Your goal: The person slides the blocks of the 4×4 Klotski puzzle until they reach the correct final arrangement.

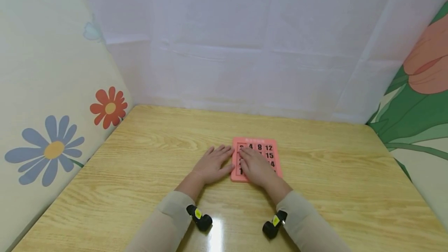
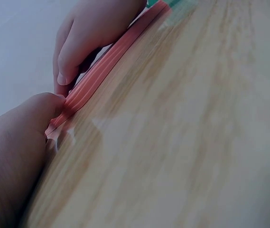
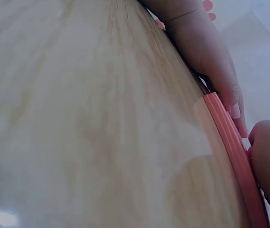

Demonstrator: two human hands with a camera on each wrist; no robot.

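A pink sliding number puzzle point(image 1: 254, 140) lies flat on the table, its tiles marked with black numerals such as the 12 tile point(image 1: 268, 148). At the puzzle's left side, my left hand point(image 1: 212, 167) rests palm down with fingers extended, and its thumb point(image 2: 49, 107) touches the pink frame's edge. Across the tiles lies my right hand point(image 1: 258, 167), its fingertips on the left columns. It covers several tiles in the middle and lower part. From the right wrist view, the near edge of the pink frame point(image 3: 234, 147) shows below both hands.
The wood-grain table point(image 1: 350, 189) extends around the puzzle on all sides. A white sheet point(image 1: 245, 49) hangs behind its far edge. Flower-printed panels stand at left and right, with a red flower point(image 1: 110, 108) on the left. Each sleeve carries a small black camera point(image 1: 203, 221).
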